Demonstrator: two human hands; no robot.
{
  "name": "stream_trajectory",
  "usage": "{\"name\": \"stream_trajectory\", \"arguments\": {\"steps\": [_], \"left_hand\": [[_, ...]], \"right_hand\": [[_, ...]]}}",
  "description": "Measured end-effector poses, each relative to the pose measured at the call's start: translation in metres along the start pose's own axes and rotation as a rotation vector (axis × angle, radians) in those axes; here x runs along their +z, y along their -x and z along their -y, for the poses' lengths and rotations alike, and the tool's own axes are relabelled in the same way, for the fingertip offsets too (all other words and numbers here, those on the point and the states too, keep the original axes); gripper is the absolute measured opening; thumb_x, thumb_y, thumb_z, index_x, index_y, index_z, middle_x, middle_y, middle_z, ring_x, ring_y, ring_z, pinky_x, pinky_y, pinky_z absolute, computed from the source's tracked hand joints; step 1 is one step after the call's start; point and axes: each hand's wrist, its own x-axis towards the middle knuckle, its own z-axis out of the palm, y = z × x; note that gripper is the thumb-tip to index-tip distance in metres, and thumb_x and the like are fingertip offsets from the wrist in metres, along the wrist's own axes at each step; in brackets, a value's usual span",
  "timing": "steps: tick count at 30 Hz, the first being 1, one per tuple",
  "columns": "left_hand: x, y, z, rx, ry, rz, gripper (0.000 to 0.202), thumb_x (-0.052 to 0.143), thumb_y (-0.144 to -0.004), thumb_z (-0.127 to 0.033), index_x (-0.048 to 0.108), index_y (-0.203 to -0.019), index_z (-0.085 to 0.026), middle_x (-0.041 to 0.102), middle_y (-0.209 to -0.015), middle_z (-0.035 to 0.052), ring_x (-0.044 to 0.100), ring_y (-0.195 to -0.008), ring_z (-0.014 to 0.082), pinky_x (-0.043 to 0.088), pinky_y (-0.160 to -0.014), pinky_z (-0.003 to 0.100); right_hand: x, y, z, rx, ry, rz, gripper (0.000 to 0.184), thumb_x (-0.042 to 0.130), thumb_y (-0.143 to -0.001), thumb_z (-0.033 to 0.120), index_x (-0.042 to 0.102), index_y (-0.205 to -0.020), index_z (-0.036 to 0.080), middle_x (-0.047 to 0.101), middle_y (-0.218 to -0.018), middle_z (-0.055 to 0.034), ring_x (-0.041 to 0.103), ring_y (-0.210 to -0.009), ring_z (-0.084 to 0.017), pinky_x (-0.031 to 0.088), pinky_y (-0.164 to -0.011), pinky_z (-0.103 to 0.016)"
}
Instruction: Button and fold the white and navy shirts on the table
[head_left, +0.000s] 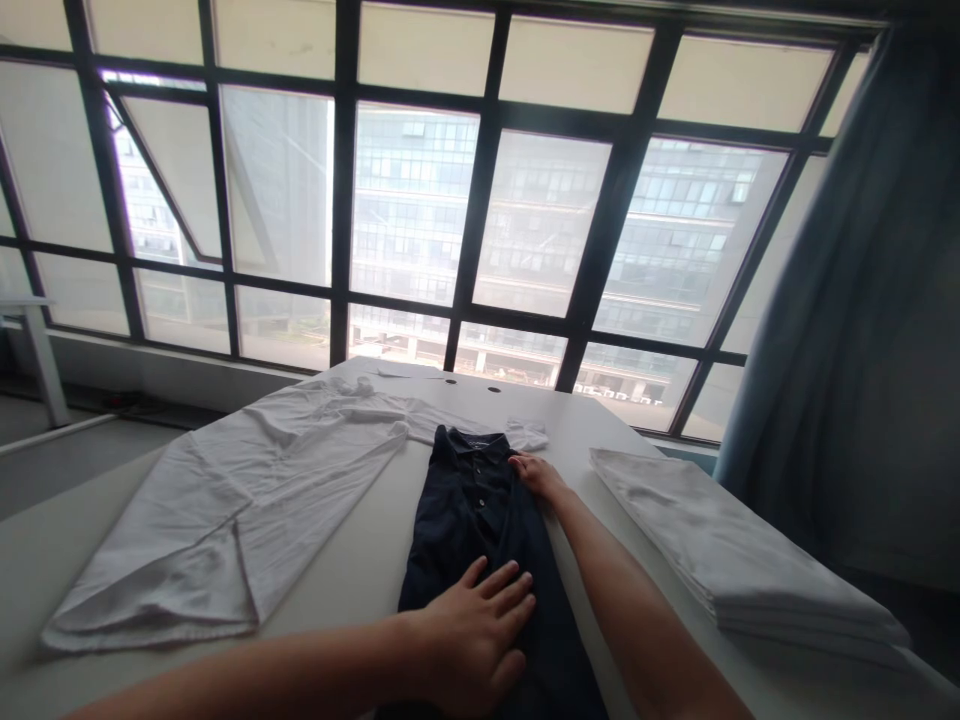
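Our left hand [469, 640] flat on a navy polo shirt [469, 520] mid-table, fingers spread apart, our right hand [534, 475] at the shirt's upper edge, grip unclear, a white shirt [225, 500] laid out left, folded white cloths [739, 545] stacked along the right edge of the table [352, 570]

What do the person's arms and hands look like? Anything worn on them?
The left forearm and right forearm are bare, with no sleeve in view. The left hand and right hand are ungloved, and no watch, band or ring shows.
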Motion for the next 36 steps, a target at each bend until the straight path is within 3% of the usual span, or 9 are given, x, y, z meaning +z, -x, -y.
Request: {"name": "stream_trajectory", "arguments": {"steps": [6, 10, 14, 17, 20, 22, 26, 30, 36], "left_hand": [[0.006, -0.002, 0.004, 0.019, -0.011, -0.012, 0.064, 0.029, -0.1, -0.042, 0.026, -0.154, -0.009, 0.019, -0.16, 0.016, 0.011, -0.149, 0.0299, 0.012, -0.119, 0.058], [0.002, 0.005, -0.002, 0.005, -0.008, -0.06, 0.062, 0.027, -0.101, -0.044, 0.026, -0.154, -0.012, 0.02, -0.16, 0.0142, 0.015, -0.149, 0.0275, 0.015, -0.12, 0.053], [-0.014, 0.034, 0.001, -0.055, -0.053, -0.135, 0.063, 0.026, -0.102, -0.051, 0.028, -0.155, -0.016, 0.022, -0.16, 0.0102, 0.017, -0.149, 0.0245, 0.014, -0.122, 0.046], [-0.017, 0.06, 0.016, -0.145, -0.09, -0.168, 0.065, 0.028, -0.1, -0.055, 0.03, -0.154, -0.018, 0.024, -0.16, 0.0099, 0.017, -0.149, 0.0233, 0.013, -0.122, 0.042], [-0.012, 0.075, 0.026, -0.188, -0.09, -0.095, 0.069, 0.033, -0.099, -0.057, 0.03, -0.154, -0.016, 0.023, -0.159, 0.0128, 0.016, -0.149, 0.0256, 0.014, -0.122, 0.045], [-0.01, 0.079, 0.02, -0.198, -0.102, -0.05, 0.071, 0.035, -0.098, -0.057, 0.03, -0.154, -0.014, 0.02, -0.159, 0.0142, 0.014, -0.149, 0.0272, 0.012, -0.122, 0.046], [-0.011, 0.082, -0.012, -0.075, -0.095, -0.039, 0.071, 0.037, -0.098, -0.057, 0.025, -0.156, -0.017, 0.017, -0.161, 0.0109, 0.011, -0.15, 0.0266, 0.007, -0.122, 0.047], [-0.012, 0.094, -0.023, 0.006, 0.009, 0.012, 0.063, 0.037, -0.1, -0.049, 0.023, -0.156, -0.023, 0.018, -0.161, 0.007, 0.016, -0.149, 0.0252, 0.013, -0.122, 0.046], [-0.023, 0.114, 0.027, -0.079, 0.029, -0.15, 0.054, 0.042, -0.09, -0.01, 0.05, -0.142, -0.022, 0.047, -0.149, 0.0061, 0.034, -0.143, 0.0225, 0.028, -0.12, 0.042]], "right_hand": [[-0.002, -0.005, 0.015, 0.094, 0.104, 0.103, 0.062, 0.028, -0.101, 0.05, 0.031, -0.153, 0.018, 0.028, -0.159, -0.0134, 0.023, -0.146, -0.032, 0.017, -0.114, -0.058], [-0.017, 0.014, 0.04, 0.021, 0.209, -0.106, 0.057, 0.031, -0.102, 0.042, 0.041, -0.148, 0.01, 0.04, -0.15, -0.0212, 0.034, -0.138, -0.036, 0.009, -0.114, -0.057], [-0.039, 0.068, 0.058, -0.064, 0.068, -0.216, 0.051, 0.028, -0.103, 0.042, 0.056, -0.135, 0.016, 0.054, -0.14, -0.0175, 0.047, -0.129, -0.031, 0.022, -0.113, -0.05], [-0.045, 0.128, 0.064, -0.144, -0.043, -0.107, 0.053, 0.031, -0.102, 0.048, 0.051, -0.142, 0.02, 0.044, -0.15, -0.013, 0.037, -0.139, -0.029, 0.022, -0.115, -0.048], [-0.041, 0.184, 0.07, -0.196, -0.043, 0.056, 0.063, 0.033, -0.099, 0.055, 0.04, -0.15, 0.018, 0.031, -0.157, -0.0123, 0.025, -0.146, -0.029, 0.015, -0.118, -0.05], [-0.038, 0.209, 0.075, -0.197, -0.019, 0.105, 0.069, 0.034, -0.098, 0.058, 0.034, -0.153, 0.016, 0.025, -0.159, -0.0128, 0.018, -0.148, -0.029, 0.011, -0.119, -0.052], [-0.04, 0.234, 0.082, -0.151, -0.005, 0.023, 0.066, 0.03, -0.1, 0.054, 0.031, -0.154, 0.015, 0.021, -0.16, -0.0127, 0.013, -0.149, -0.027, 0.008, -0.119, -0.053], [-0.044, 0.248, 0.077, -0.159, -0.036, 0.0, 0.057, 0.033, -0.101, 0.044, 0.038, -0.15, 0.016, 0.029, -0.158, -0.0118, 0.021, -0.147, -0.027, 0.014, -0.119, -0.052], [-0.052, 0.262, 0.045, -0.118, -0.119, -0.08, 0.058, 0.046, -0.08, 0.008, 0.055, -0.137, 0.015, 0.052, -0.142, -0.0136, 0.05, -0.129, -0.027, 0.038, -0.11, -0.039]]}}
